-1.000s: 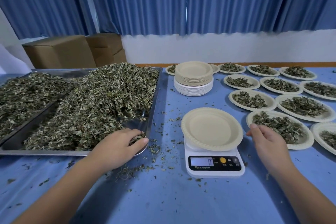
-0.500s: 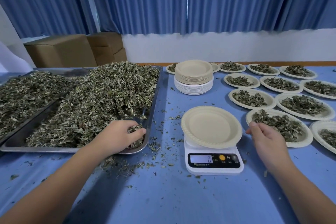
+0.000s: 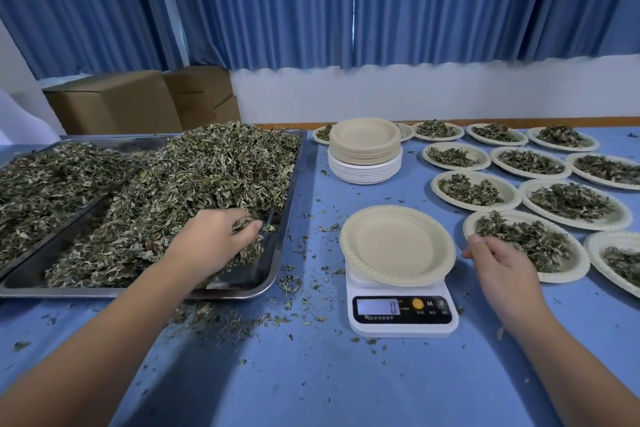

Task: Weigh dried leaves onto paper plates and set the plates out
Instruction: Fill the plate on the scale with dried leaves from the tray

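Gripping dried leaves [image 3: 194,184] in tray [image 3: 264,282], left hand [image 3: 211,239]; right hand [image 3: 502,263] beside plate [image 3: 394,243].

Single head-worn wide-angle view, looking forward and down, close over the table [image 3: 329,385]

The bare left forearm enters from 7 o'clock and reaches toward 1 o'clock. The left grip [image 3: 214,241], back upward, curls fingers and thumb round dry grey-green leaf pieces [image 3: 244,226]. The bare right forearm runs from 5 o'clock toward 11 o'clock. The right grip [image 3: 502,267] hangs palm down, fingers loosely curled, holding nothing.
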The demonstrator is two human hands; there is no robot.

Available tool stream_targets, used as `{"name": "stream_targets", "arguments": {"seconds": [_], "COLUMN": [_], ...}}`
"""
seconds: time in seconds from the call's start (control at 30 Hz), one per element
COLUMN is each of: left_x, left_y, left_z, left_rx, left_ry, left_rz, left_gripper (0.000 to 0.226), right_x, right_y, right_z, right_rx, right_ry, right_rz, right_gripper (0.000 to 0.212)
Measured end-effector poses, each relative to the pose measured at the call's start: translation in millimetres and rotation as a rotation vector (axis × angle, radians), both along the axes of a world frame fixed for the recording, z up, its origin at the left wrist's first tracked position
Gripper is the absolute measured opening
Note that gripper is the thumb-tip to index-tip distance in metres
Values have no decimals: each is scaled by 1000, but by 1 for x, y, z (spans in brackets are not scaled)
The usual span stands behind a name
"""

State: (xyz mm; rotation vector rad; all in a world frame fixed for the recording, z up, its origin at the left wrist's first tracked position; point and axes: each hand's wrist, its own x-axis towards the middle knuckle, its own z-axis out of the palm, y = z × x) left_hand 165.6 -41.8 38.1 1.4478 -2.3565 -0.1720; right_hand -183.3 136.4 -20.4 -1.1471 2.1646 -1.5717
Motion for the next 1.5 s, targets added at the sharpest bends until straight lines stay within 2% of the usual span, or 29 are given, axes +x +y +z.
{"name": "stream_targets", "arguments": {"seconds": [0.2, 0.43, 0.6, 0.7, 0.8, 0.87, 1.07, 1.2, 1.33, 1.37, 1.5], "left_x": [-50, -141, -178, -183, -181, -177, -166, -166, -161, -158, -138], "left_y": [16, 46, 51, 50, 47, 44, 37, 42, 43, 42, 43], "left_z": [39, 44, 18, 9, 7, 8, 8, 8, 6, 5, -3], "left_rx": [-79, -45, 48, 123, 119, 149, 442, 581, 484, 440, 288], "left_ry": [188, 245, 93, -3, -10, 92, 592, 769, 803, 811, 881], "left_rz": [-151, -393, -464, -515, -533, -537, -476, -456, -400, -379, -313], "left_gripper": [38, 33, 32, 45, 57, 65, 69, 55, 21, 18, 33], "right_x": [-1, -1, -3, -5, -6, -7, -6, -5, -4, -5, -6], "right_y": [-2, -5, -6, -6, -6, -5, -4, -4, -4, -4, -4], "right_z": [0, -2, -4, -6, -5, -5, -6, -4, -5, -5, -5], "right_rx": [-2, -10, -15, -28, -33, -24, -21, -12, -21, -21, -27], "right_ry": [4, -10, -8, -4, 12, 22, 33, 13, -18, -17, -3], "right_rz": [1, 19, 5, 3, 15, 18, 23, 29, 31, 32, 33], "right_gripper": [36, 35, 36, 36, 36, 36, 37, 36, 36, 36, 36]}}
